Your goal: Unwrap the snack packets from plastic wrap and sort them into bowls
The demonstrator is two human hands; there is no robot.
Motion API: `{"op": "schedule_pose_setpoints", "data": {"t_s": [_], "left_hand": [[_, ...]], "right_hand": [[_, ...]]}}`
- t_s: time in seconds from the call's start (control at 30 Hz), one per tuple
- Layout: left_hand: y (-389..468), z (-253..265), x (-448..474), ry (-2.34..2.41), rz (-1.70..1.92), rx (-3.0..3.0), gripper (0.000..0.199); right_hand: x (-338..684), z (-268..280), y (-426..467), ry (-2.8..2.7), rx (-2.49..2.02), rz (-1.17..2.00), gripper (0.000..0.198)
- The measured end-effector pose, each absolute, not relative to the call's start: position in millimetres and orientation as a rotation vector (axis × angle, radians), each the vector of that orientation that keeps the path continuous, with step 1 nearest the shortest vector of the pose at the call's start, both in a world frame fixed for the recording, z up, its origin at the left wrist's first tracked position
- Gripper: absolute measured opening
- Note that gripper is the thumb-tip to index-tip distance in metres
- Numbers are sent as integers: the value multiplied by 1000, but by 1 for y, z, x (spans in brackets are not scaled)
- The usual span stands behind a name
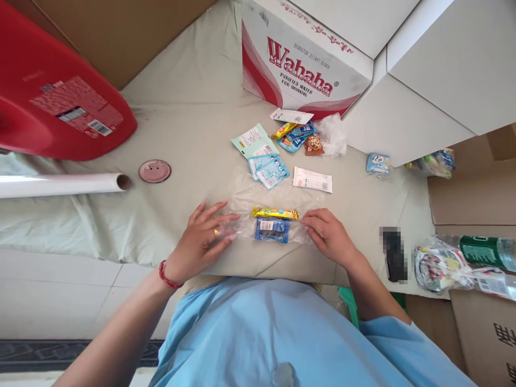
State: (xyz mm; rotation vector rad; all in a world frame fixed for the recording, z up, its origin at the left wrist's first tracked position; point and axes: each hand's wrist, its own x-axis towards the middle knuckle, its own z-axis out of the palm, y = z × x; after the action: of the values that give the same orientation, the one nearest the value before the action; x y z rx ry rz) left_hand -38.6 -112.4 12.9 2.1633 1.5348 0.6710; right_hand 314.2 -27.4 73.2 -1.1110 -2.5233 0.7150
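Note:
A clear plastic bag (237,235) lies flat on the cloth before me. A yellow snack packet (276,213) and a blue snack packet (272,230) are side by side on or inside it; I cannot tell which. My left hand (207,232) rests at the bag's left side with its fingers spread. At the other end, the fingertips of my right hand (328,236) pinch the bag's edge. Beyond the bag lie light-blue sachets (269,170), a pale green packet (252,141) and a white packet (313,179).
Several small snack packets (296,137) and crumpled plastic (332,135) lie before a Wahaha carton (306,64). A pink disc (155,171), a white roll (60,184) and a red jug (68,97) are leftward. A blurred dark object (395,255) and a green-labelled bottle (484,251) are rightward.

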Motion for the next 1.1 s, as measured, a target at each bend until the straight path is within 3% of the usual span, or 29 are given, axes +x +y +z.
{"op": "schedule_pose_setpoints", "data": {"t_s": [0.23,0.47,0.6,0.77,0.83,0.97,1.1], "left_hand": [[-89,3,-26,1827,890,1877,28],[-94,-3,-25,1876,976,1830,23],[-97,2,-22,2020,1076,1725,21],[-118,26,-10,2407,1591,1690,21],[-131,37,-1,2294,1776,1971,25],[-142,49,29,1701,1474,2433,35],[-123,37,61,1629,1126,2455,50]], "right_hand": [[310,55,-6,-2536,-1409,750,23],[309,56,-23,-2361,-1372,956,31],[312,54,-24,-2385,-1364,977,17],[310,49,-19,-2333,-1399,900,15],[309,48,-19,-2343,-1410,903,15],[305,49,-19,-2386,-1400,922,14],[301,58,-9,-2428,-1351,797,22]]}}
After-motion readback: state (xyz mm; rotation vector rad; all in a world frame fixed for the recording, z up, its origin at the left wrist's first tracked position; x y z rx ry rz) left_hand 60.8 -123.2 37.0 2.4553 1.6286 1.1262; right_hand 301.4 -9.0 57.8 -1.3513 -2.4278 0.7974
